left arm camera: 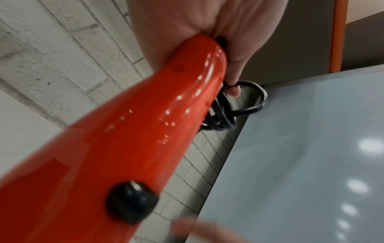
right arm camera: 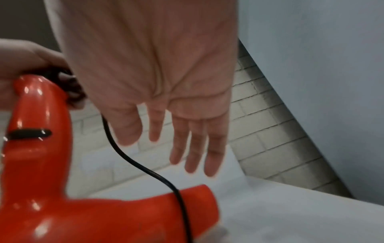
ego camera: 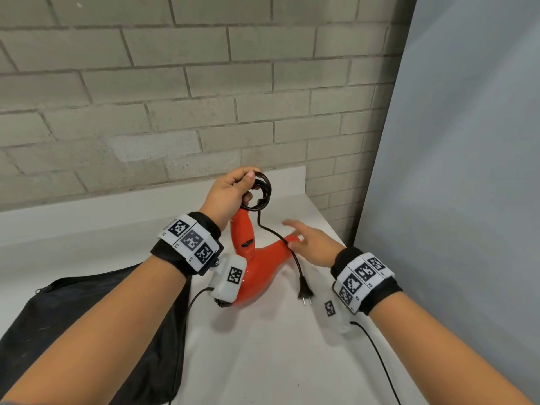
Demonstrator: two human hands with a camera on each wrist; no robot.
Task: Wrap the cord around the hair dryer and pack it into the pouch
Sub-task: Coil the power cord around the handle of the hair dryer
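Note:
A glossy red hair dryer [ego camera: 257, 267] hangs over the white table, handle up, nozzle pointing right. My left hand [ego camera: 233, 188] grips the top of the handle [left arm camera: 145, 115] together with several coils of black cord [ego camera: 263, 190]. In the left wrist view the cord loops [left arm camera: 239, 105] show beside my fingers. The loose end of the cord [right arm camera: 145, 167] drapes over the nozzle [right arm camera: 187, 205], and the plug [ego camera: 305, 292] dangles near the table. My right hand [ego camera: 306, 238] hovers by the nozzle with straight spread fingers [right arm camera: 187, 144], holding nothing. The black pouch [ego camera: 87, 331] lies at the lower left, partly under my left forearm.
The white table [ego camera: 277, 361] meets a grey brick wall [ego camera: 204, 97] at the back. A pale blue-grey panel [ego camera: 467, 141] stands along the right side. Thin black cables run from both wrist cameras.

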